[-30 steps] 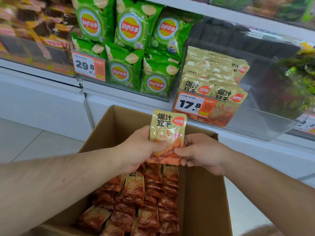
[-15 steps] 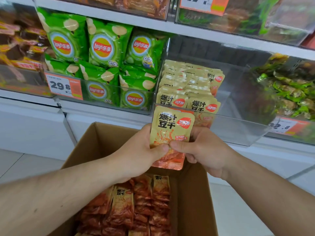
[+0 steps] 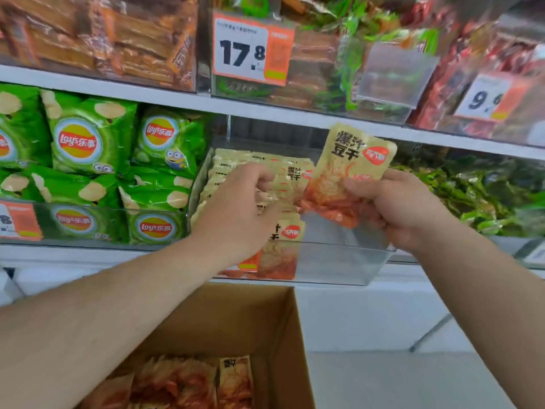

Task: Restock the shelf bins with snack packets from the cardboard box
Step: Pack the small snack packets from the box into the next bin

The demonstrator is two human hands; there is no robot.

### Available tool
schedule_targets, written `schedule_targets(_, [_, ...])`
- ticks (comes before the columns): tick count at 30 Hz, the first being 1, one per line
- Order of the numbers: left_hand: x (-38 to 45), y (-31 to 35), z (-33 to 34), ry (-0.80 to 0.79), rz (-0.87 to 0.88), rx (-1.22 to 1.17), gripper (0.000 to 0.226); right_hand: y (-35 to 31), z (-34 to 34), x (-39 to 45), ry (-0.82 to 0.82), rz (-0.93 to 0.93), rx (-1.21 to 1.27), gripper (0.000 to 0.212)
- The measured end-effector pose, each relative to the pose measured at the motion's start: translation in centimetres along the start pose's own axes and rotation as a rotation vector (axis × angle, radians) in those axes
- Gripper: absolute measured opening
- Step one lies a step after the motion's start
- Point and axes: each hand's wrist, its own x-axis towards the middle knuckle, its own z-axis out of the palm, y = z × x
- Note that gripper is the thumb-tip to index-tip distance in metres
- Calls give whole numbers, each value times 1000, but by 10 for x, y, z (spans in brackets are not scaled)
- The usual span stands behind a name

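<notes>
Setting: shop shelf (image 3: 265, 112) with clear bins, green crisp bags (image 3: 88, 143) at left.
Bin: clear shelf bin (image 3: 339, 261) holds cream-and-orange packets.
Right hand (image 3: 404, 208): grips a tofu snack packet (image 3: 351, 169) above the bin.
Left hand (image 3: 239, 214): fingers curled on the stocked packets (image 3: 283, 246).
Box: cardboard box (image 3: 236, 320) below, packets inside.

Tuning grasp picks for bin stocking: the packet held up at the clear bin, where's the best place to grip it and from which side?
Grip the packet by its lower orange end, coming from the right, as the right hand does. It stands upright and flat, so a low pinch leaves the top free to slide into the clear bin beside the row the left hand touches.
</notes>
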Motion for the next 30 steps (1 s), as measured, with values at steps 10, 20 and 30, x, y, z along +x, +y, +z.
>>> schedule_targets(10, [65, -44, 27, -505, -191, 621, 73, 43, 20, 109, 103, 87, -239, 19])
schedule_targets(20, [65, -49, 29, -516, -205, 603, 70, 83, 50, 169, 38, 153, -438, 29])
schedule_targets(30, [64, -51, 30, -504, -212, 588, 69, 92, 67, 183, 77, 37, -647, 22])
